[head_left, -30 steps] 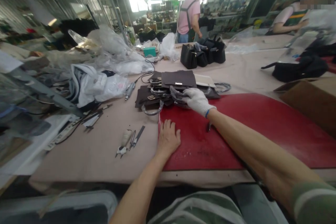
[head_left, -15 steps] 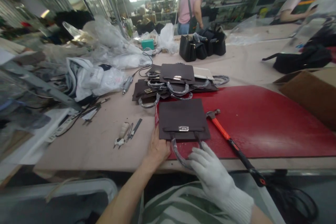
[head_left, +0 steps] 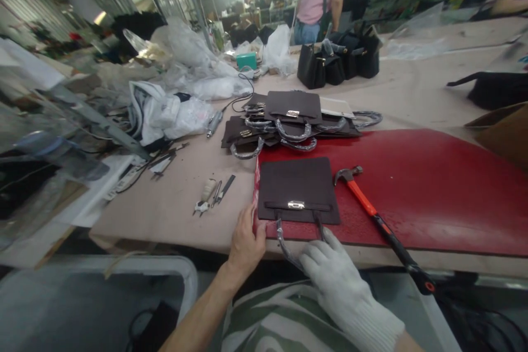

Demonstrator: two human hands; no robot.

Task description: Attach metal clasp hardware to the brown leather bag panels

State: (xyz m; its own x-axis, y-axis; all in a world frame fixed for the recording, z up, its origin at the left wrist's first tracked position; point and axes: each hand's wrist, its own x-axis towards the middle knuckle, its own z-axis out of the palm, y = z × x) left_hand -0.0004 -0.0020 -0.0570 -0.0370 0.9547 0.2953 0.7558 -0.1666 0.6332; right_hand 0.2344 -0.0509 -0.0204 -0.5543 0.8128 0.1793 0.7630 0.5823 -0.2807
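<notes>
I have the left hand (head_left: 246, 242) bare at the table's edge, its thumb standing apart from the fingers, right by the near left corner of a dark panel (head_left: 295, 181). I cannot tell whether it touches the panel. The right hand (head_left: 334, 272), gloved, lies over the panel's wrapped handle (head_left: 284, 245) with its fingers bent; how firmly they close, I cannot tell, as the glove hides it. The panel itself lies flat on the red mat (head_left: 412, 187), just beyond both hands, its clasp (head_left: 296, 205) facing up. To the right of the gloved hand I see a hammer (head_left: 371, 209), head away from me. Left of the bare hand lie pliers (head_left: 202, 206) and a file (head_left: 226, 190). Farther beyond the hands sits a stack (head_left: 295, 107) of similar panels, and past it, black bags (head_left: 338, 63).
</notes>
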